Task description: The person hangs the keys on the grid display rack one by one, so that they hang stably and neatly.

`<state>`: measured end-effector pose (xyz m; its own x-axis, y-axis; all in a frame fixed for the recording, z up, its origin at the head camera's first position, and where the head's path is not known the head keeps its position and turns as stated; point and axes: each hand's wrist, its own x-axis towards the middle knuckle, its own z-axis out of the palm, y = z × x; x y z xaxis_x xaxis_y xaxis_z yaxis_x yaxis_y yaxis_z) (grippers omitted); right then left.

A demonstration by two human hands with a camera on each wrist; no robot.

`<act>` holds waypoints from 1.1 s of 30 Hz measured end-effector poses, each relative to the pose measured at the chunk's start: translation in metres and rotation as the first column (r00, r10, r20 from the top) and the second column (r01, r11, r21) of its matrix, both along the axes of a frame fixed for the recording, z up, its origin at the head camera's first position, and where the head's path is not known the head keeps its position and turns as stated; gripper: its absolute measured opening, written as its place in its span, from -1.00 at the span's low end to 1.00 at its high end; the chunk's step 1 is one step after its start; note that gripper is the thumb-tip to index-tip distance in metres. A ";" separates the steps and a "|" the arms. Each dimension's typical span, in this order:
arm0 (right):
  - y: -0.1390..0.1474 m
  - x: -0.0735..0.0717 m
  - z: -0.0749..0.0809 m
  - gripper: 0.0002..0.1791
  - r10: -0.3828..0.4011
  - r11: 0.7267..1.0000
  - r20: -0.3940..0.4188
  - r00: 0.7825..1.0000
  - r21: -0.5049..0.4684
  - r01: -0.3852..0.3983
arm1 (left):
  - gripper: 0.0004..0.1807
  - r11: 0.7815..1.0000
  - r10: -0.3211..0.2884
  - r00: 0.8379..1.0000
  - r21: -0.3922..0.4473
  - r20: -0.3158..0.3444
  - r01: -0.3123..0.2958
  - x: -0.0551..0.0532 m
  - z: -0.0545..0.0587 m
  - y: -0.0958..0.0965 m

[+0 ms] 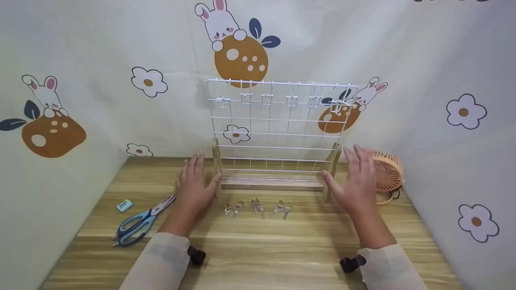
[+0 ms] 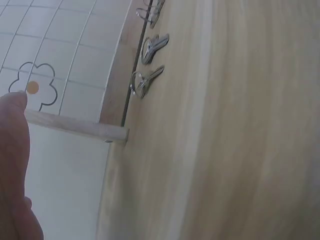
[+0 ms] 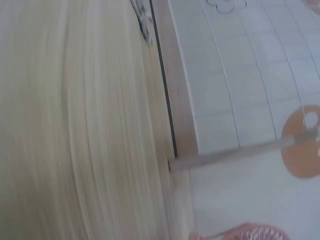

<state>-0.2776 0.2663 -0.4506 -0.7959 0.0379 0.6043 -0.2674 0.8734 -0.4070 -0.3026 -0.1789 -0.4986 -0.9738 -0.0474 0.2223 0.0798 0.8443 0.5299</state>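
A white wire grid rack (image 1: 278, 120) stands upright on a wooden base (image 1: 274, 185), with several small white hooks along its upper rows. My left hand (image 1: 196, 187) is beside the left wooden post, fingers extended, thumb close to the post. At the opposite post, my right hand (image 1: 356, 185) is likewise spread, its thumb by the wood. Whether either thumb touches cannot be told. Several keys on rings (image 1: 279, 207) lie in a row before the base; the left wrist view shows some keys (image 2: 142, 85) too. The right wrist view does not show the right hand.
Scissors (image 1: 137, 225) with blue handles lie left of my left forearm, beside a small light-blue item (image 1: 124, 205). An orange fan (image 1: 388, 173) stands behind my right hand. Patterned cloth (image 1: 173, 117) surrounds the wooden tabletop (image 1: 258, 249).
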 end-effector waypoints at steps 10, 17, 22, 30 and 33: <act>-0.060 -0.006 -0.015 -0.32 0.263 0.926 0.194 0.945 -0.325 -0.191 | -0.04 0.904 -0.100 0.992 0.425 0.080 0.057 -0.004 -0.021 0.014; -0.074 -0.019 -0.033 -0.38 0.337 0.864 0.325 0.883 -0.479 -0.154 | -0.09 0.769 -0.202 0.979 0.623 0.027 0.142 -0.010 -0.033 0.018; -0.074 -0.025 -0.051 -0.43 0.387 0.841 0.357 0.851 -0.515 -0.166 | -0.15 0.715 -0.215 0.975 0.688 0.047 0.124 -0.010 -0.039 0.017; -0.065 -0.026 -0.077 -0.68 0.477 0.828 0.446 0.757 -0.517 -0.217 | -0.29 0.628 -0.194 0.979 0.774 0.058 0.078 -0.006 -0.040 0.018; -0.062 -0.025 -0.081 -0.69 0.488 0.843 0.484 0.727 -0.477 -0.249 | -0.32 0.629 -0.189 0.978 0.775 0.086 0.053 -0.003 -0.040 0.018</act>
<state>-0.3027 0.2042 -0.5313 -0.9748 -0.2196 0.0404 -0.1508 0.5139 -0.8445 -0.3059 -0.1610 -0.5384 -0.9997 -0.0138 0.0181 0.0164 0.1169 0.9930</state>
